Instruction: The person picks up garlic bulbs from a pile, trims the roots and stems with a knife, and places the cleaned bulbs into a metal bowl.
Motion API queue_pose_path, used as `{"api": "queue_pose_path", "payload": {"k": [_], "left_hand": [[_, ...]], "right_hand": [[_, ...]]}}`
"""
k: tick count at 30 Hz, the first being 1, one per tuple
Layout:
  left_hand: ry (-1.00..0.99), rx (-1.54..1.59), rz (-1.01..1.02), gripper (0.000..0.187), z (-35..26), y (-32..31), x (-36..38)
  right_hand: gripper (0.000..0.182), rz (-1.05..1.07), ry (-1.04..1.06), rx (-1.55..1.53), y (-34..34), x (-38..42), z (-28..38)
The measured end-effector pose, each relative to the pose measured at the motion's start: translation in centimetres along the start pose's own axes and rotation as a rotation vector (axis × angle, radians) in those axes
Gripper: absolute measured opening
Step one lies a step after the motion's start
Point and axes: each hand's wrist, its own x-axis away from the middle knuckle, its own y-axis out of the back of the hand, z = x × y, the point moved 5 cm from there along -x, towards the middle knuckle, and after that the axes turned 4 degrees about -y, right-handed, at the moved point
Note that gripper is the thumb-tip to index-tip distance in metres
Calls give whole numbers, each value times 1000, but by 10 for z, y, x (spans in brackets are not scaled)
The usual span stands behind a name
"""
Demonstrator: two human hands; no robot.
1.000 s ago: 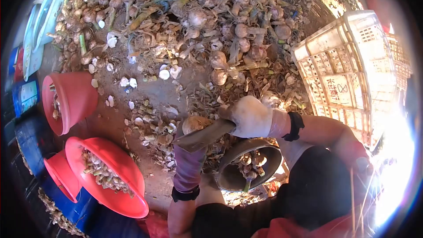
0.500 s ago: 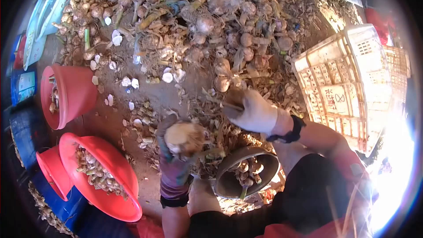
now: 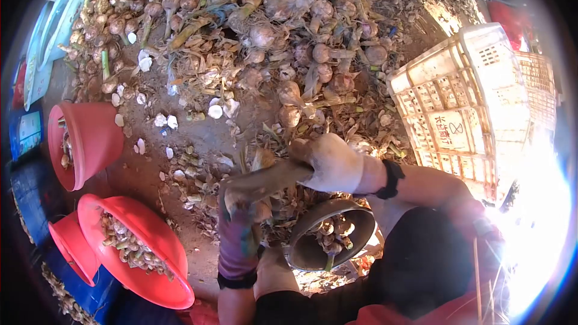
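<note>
My right hand, in a pale glove, is closed around a knife with a broad, dull brown blade. The blade reaches left across the top of my left hand, which wears a dark purple glove. My left fingers are curled around a garlic bulb, largely hidden by the blade and glove. Below the knife, a dark bowl sits tilted between my legs, with several garlic bulbs inside.
A large heap of garlic with stems spreads ahead over the ground. On the left stand a pink bucket and a red basin holding garlic pieces. A white plastic crate leans at the right. Cut scraps litter the ground.
My right hand has brought the knife leftward and down, so its blade now lies across the garlic in my left hand. The bulb's pale face, visible before, is now covered.
</note>
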Motion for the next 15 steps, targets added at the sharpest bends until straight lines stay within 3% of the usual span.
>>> {"api": "queue_pose_path", "payload": {"k": [2,4,5,7,9,11,13,15], "left_hand": [[91,-490,43,45,2,-4,28],[-193,-316,770,59,-4,-50,47],[-182,-295,780,59,-5,-58,54],[234,-199,958,58,1,-75,58],[-123,-831,716,53,5,-54,12],[-356,-1074,443,57,-20,-63,-42],[27,-284,342,62,22,-50,-102],[-517,-1363,181,67,-10,-77,-143]], "right_hand": [[25,69,-35,81,-9,3,-14],[26,144,-319,61,-10,13,-39],[25,7,-233,-73,-8,16,-38],[25,35,-243,-67,-2,8,-35],[25,51,-204,-153,12,0,-15],[24,10,-106,-163,17,7,-11],[24,-23,-6,-172,22,10,-10],[23,-66,21,-193,25,14,-13]]}}
